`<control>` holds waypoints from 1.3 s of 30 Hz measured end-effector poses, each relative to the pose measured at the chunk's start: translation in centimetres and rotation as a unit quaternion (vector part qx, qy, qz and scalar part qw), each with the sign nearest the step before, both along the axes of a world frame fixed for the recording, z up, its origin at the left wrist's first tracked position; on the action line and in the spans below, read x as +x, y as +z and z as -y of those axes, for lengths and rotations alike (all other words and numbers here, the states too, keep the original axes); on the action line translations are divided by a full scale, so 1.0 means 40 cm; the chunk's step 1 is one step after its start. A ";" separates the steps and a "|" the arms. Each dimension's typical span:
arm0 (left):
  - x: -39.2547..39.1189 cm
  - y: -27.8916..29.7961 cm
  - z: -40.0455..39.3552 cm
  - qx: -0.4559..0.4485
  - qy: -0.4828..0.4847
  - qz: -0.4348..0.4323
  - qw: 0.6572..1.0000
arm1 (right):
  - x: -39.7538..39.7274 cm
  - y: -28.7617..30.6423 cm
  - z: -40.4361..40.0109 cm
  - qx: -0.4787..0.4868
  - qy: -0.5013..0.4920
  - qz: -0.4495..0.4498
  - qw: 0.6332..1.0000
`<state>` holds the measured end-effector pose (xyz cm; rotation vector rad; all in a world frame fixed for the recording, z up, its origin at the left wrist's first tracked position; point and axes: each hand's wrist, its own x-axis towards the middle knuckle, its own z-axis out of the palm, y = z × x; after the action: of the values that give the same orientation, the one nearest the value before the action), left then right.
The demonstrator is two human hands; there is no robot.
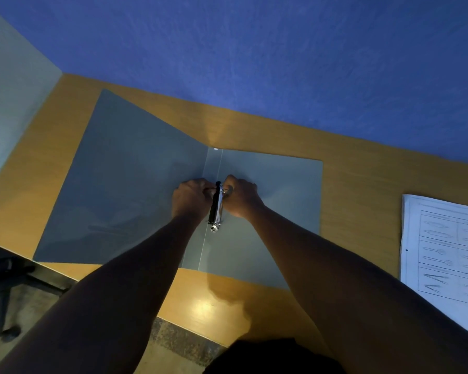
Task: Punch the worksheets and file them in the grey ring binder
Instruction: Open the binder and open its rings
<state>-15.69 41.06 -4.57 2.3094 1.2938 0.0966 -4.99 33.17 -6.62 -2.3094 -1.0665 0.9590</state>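
The grey ring binder [125, 184] lies open and flat on the wooden desk, its left cover spread toward the desk's left edge. Its metal ring mechanism [216, 209] runs down the spine. My left hand [191, 197] and my right hand [239, 195] meet at the far end of the mechanism, one on each side, fingers pinched on the ring there. No paper is in the binder. A stack of printed worksheets [443, 252] with punched holes along its left margin lies at the right edge of the view.
The wooden desk [362, 184] butts against a blue wall at the back. A pale wall stands at the left. Below the desk's left front edge, a dark chair base [3, 279] stands on the floor.
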 end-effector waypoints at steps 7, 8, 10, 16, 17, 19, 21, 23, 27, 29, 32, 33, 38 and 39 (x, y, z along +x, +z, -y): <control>-0.002 0.001 -0.004 -0.005 -0.006 0.008 1.000 | 0.006 0.013 0.007 0.003 -0.009 -0.005 1.000; -0.002 0.002 -0.003 -0.002 -0.008 0.006 1.000 | 0.007 0.013 0.006 0.002 -0.009 -0.006 1.000; -0.001 0.005 -0.001 0.003 -0.013 0.001 1.000 | 0.006 0.014 0.009 0.008 -0.014 -0.008 1.000; 0.003 0.011 0.004 0.010 -0.022 -0.013 1.000 | 0.003 0.024 0.019 0.011 -0.015 -0.021 1.000; 0.003 0.012 0.004 0.012 -0.023 -0.018 0.999 | 0.002 0.024 0.020 0.010 -0.017 -0.029 0.999; 0.003 0.012 0.005 0.015 -0.026 -0.026 0.999 | -0.001 0.018 0.023 0.005 -0.023 -0.048 0.999; 0.004 0.013 0.005 0.013 -0.024 -0.030 0.999 | -0.004 0.016 0.023 0.001 -0.035 -0.069 0.997; 0.004 0.013 0.005 0.013 -0.026 -0.037 0.999 | -0.004 0.020 0.025 -0.006 -0.051 -0.087 0.995; 0.002 0.008 0.007 0.028 -0.041 -0.060 0.997 | -0.002 0.035 0.046 -0.008 -0.060 -0.114 0.992; 0.003 0.007 0.009 0.028 -0.046 -0.070 0.996 | -0.001 0.035 0.064 -0.004 -0.068 -0.121 0.990; 0.004 0.013 0.014 0.032 -0.053 -0.074 0.995 | 0.004 0.040 0.092 -0.007 -0.082 -0.127 0.988; 0.003 0.016 0.016 0.032 -0.054 -0.069 0.996 | 0.007 0.043 0.103 -0.007 -0.085 -0.129 0.988; 0.002 0.039 0.025 0.043 -0.069 -0.075 0.994 | 0.032 0.074 0.151 -0.002 -0.115 -0.127 0.985; 0.005 0.047 0.027 0.045 -0.074 -0.083 0.993 | 0.037 0.082 0.161 0.000 -0.123 -0.124 0.985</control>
<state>-15.49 39.96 -2.70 2.5265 1.2143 -0.0908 -3.50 26.74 -3.35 -2.1864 -0.6626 1.1074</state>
